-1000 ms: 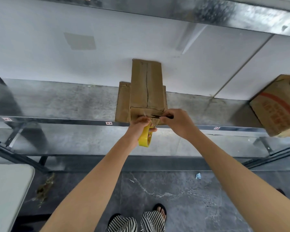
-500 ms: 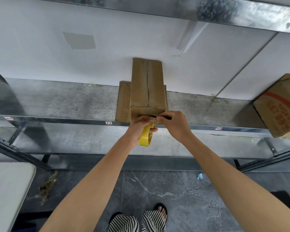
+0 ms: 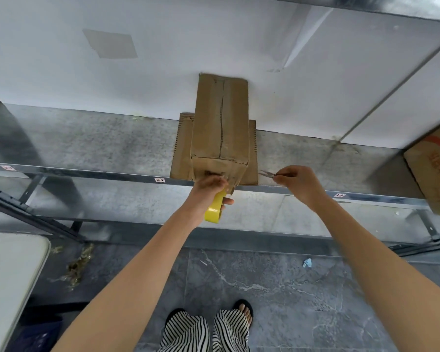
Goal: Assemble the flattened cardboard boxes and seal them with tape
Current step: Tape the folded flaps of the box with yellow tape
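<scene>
both hands curled — left hand (image 3: 205, 186) grips tape roll (image 3: 213, 212) at box (image 3: 220, 128), right hand (image 3: 300, 181) pinches scissors (image 3: 266, 173).

White wall (image 3: 61, 72); galvanised metal shelf (image 3: 87, 143); grey marbled floor (image 3: 264, 288); white table (image 3: 8, 288) at left.

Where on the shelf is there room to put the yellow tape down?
Left: a wide bare stretch of shelf runs out from the flat cardboard. Right: bare shelf lies between the box and the printed box, though the right hand holds scissors over its near edge. The middle is crowded: box, left hand and tape.
</scene>
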